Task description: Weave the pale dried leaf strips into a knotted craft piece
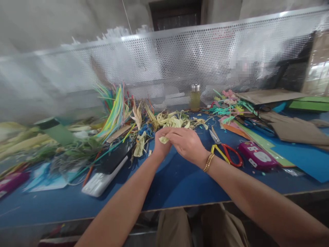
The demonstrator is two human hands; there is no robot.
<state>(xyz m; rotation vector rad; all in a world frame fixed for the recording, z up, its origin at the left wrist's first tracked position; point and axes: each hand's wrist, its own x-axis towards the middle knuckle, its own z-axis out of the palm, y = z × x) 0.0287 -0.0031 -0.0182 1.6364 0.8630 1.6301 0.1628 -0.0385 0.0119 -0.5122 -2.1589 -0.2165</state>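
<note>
Over the middle of the blue table (pixel 169 192), my left hand (pixel 161 142) and my right hand (pixel 186 142) meet, fingers closed together. A small pale yellow-green piece of corn husk (pixel 163 139) pokes out between them. The rest of what they hold is hidden by the fingers. Just beyond the hands lies a heap of pale dried husk strips (pixel 174 120). A curled dry husk (pixel 140 144) rests left of my left hand. Scissors (pixel 223 147) with red and yellow handles lie right of my right hand, blades partly apart.
On the left are a bundle of colored pipe cleaners (pixel 113 113), a green cylinder (pixel 55 130) and a glue gun-like white-and-black object (pixel 102 175). To the right sit a purple device (pixel 257 156), blue sheets (pixel 298 154) and cardboard (pixel 272 96). A jar (pixel 195 97) stands before the perforated metal panel (pixel 174 61).
</note>
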